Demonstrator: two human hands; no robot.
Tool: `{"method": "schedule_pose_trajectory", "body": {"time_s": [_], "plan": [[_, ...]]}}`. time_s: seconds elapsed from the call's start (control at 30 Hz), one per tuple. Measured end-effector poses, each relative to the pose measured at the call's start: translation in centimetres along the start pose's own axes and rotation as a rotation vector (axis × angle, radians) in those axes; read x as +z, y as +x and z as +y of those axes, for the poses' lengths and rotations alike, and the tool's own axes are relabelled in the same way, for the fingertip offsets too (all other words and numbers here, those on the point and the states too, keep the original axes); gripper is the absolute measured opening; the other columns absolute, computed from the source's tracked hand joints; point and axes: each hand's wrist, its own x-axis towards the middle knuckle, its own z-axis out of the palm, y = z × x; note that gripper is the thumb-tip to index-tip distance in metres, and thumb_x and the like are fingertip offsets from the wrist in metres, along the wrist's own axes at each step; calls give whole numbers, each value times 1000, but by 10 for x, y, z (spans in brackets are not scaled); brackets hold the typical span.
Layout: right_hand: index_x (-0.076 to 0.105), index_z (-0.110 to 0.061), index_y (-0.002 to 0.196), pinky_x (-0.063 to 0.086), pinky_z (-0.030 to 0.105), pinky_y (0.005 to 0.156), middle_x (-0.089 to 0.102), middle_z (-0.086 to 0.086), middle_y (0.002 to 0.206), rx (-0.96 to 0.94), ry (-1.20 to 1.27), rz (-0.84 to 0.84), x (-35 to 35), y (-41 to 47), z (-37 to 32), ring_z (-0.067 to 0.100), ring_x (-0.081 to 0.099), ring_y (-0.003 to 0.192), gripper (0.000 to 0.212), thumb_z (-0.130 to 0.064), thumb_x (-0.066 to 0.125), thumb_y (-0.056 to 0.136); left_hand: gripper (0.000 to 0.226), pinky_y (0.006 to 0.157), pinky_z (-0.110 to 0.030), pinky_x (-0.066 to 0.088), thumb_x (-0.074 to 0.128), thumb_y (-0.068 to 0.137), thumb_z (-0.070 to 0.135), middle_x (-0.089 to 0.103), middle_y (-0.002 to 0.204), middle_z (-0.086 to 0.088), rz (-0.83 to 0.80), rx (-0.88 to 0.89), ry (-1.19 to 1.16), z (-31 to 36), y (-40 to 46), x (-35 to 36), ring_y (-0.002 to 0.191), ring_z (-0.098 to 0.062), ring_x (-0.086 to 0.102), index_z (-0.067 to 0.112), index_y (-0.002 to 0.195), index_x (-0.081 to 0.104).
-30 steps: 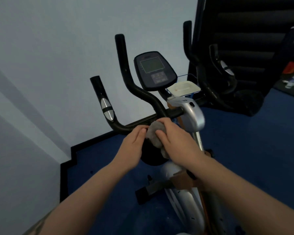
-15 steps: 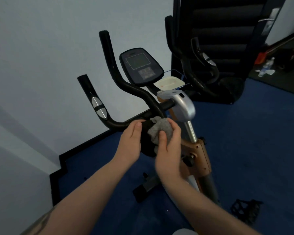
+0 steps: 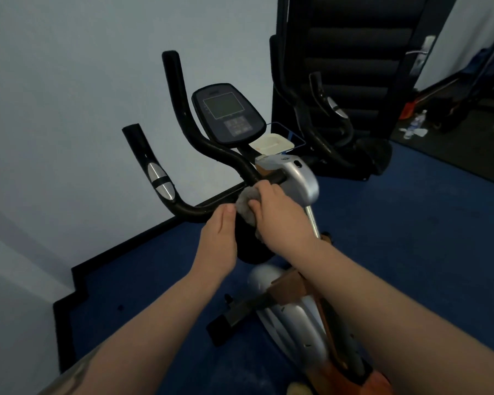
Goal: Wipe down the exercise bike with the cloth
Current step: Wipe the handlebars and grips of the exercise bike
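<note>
Exercise bike (image 3: 290, 315): silver and orange frame, standing on blue carpet (image 3: 411, 252) close to a pale wall (image 3: 69, 109). Black handlebar (image 3: 188, 208): curved, with 2 upright grips on the left side and a silver sensor pad (image 3: 160, 181) on the nearer grip. Console (image 3: 228, 114): dark, with a grey screen and keypad, at the far centre above the bar. Grey cloth (image 3: 247, 205): bunched against the handlebar just left of the silver stem housing (image 3: 297, 178), held there under the curled fingers of the right hand (image 3: 283, 220). Left hand (image 3: 218, 240): closed around the handlebar just left of the cloth, thumb tip touching the cloth's edge. Dark upright equipment (image 3: 354, 67): beyond the bike, far right. Bottles (image 3: 415, 124): small, on the floor at the far right, blurred.
</note>
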Motion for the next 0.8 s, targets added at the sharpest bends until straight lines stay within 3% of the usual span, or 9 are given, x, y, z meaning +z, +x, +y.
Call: {"method": "schedule_pose_trajectory", "body": {"time_s": [0.13, 0.23, 0.33, 0.47, 0.53, 0.63, 0.7, 0.8], "plan": [[41, -22, 130, 49, 39, 82, 55, 1, 116, 6, 162, 28, 1, -31, 10, 18, 58, 98, 29, -28, 41, 102, 33, 77, -20, 49, 35, 105, 30, 69, 95, -4, 13, -8, 60, 1, -3, -2, 87, -8, 63, 18, 100, 65], [46, -29, 127, 48, 27, 82, 58, -6, 112, -34, 246, -11, -7, -33, 19, 9, 57, 97, 26, -30, 42, 102, 29, 75, -34, 51, 37, 104, 30, 68, 90, -2, -18, -17, 154, 7, -1, -7, 83, -13, 64, 21, 101, 65], [55, -32, 115, 47, 19, 72, 64, -10, 98, -131, 162, -107, -35, -8, 37, 5, 59, 89, 17, -29, 47, 100, 26, 73, -35, 50, 38, 103, 31, 67, 87, 4, -25, -15, 319, 15, -4, -10, 79, -10, 62, 26, 102, 64], [48, -41, 118, 46, 24, 65, 61, -13, 86, -211, 211, 192, -83, 54, 57, 5, 60, 78, 29, -22, 55, 95, 27, 90, -36, 45, 38, 102, 32, 62, 107, 13, 131, 87, 730, 26, -8, -2, 98, -7, 56, 28, 114, 63], [52, -38, 113, 47, 23, 72, 62, -12, 91, -287, 254, 180, -84, 89, 53, 4, 60, 84, 30, -18, 59, 93, 24, 91, -37, 45, 41, 101, 32, 61, 108, 13, 186, 102, 771, 36, -2, 5, 101, -8, 55, 29, 113, 63], [66, -21, 113, 40, 23, 93, 49, -2, 111, -419, 211, -25, -47, 121, 41, 11, 52, 101, 24, -15, 65, 90, 22, 88, -39, 46, 42, 101, 34, 62, 101, 11, 179, 64, 748, 50, 16, 21, 97, -12, 56, 28, 106, 63], [67, -18, 117, 40, 21, 92, 48, -1, 110, -407, 278, -48, -20, 114, 41, 8, 49, 99, 26, -14, 63, 91, 24, 85, -39, 45, 38, 102, 36, 59, 100, 8, 192, 73, 905, 50, 26, 29, 96, -15, 55, 26, 106, 60], [67, -20, 117, 42, 17, 80, 54, -7, 102, -387, 367, 127, 5, 71, 68, 2, 51, 92, 27, -12, 62, 92, 29, 76, -31, 41, 30, 102, 39, 53, 100, 8, 274, 54, 1151, 39, 24, 33, 92, -13, 51, 26, 106, 55]]}}
